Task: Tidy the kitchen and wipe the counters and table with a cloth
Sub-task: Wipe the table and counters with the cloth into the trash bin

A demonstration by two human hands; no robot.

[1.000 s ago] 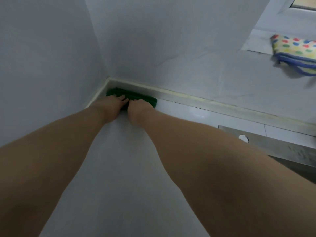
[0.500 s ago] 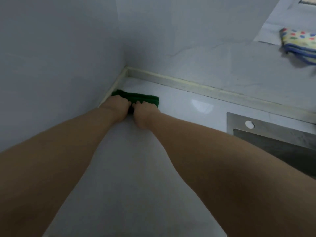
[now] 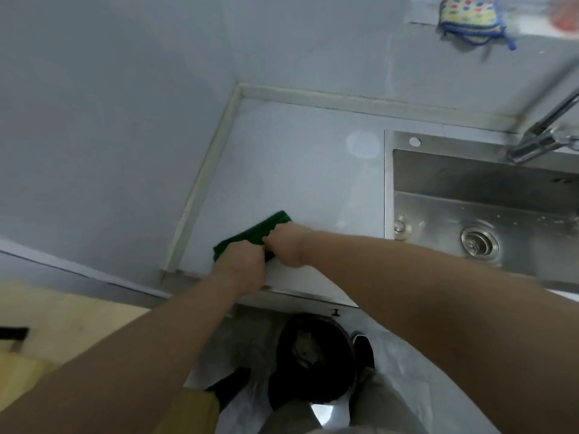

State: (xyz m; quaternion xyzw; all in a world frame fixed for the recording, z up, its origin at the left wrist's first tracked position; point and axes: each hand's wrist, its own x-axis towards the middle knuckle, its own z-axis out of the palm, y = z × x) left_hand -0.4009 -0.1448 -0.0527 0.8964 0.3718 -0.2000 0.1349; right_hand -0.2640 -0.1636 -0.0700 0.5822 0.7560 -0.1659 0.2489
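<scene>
The left hand (image 3: 239, 266) and the right hand (image 3: 285, 245) are held side by side, touching, with the fingers of each curled over a folded green cloth (image 3: 253, 233). The cloth is pressed on the white bench (image 3: 297, 170), near its front edge and close to the left wall. A stainless steel sink (image 3: 438, 170) with a faucet (image 3: 545, 133) is set into the bench to the right, and a spotted cloth (image 3: 466, 20) is seen high on the back wall.

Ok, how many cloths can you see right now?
2. A green cloth on the counter, gripped by the left hand and right hand; a spotted cloth on the ledge, upper right. Others may be hidden.
</scene>
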